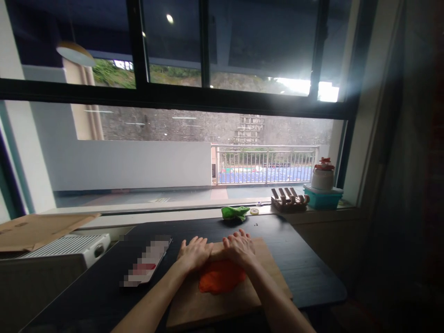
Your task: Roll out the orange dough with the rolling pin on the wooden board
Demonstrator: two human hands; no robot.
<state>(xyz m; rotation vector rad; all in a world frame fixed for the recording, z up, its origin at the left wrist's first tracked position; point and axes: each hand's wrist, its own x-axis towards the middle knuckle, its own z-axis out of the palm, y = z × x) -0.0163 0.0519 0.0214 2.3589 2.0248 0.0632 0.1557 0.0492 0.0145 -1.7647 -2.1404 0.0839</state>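
Observation:
An orange flattened piece of dough or clay (222, 277) lies on a wooden board (222, 311) on the dark table. Along its far edge runs a wooden rolling pin (218, 251), showing only between my hands. My left hand (195, 252) rests palm down over the pin's left part, fingers stretched forward. Over the right part lies my right hand (240, 246), also palm down with fingers extended beyond it. Both hands press on the pin without visibly wrapping round it. My palms and the pin's ends are hidden.
A pixelated flat object (147, 263) lies left of the board. A green cloth (235, 212) and a tape roll (254, 212) are at the far edge. The windowsill holds a brown rack (290, 201) and a teal box (323, 198) under a jar (323, 178). Cardboard (41, 229) covers a radiator (86, 252).

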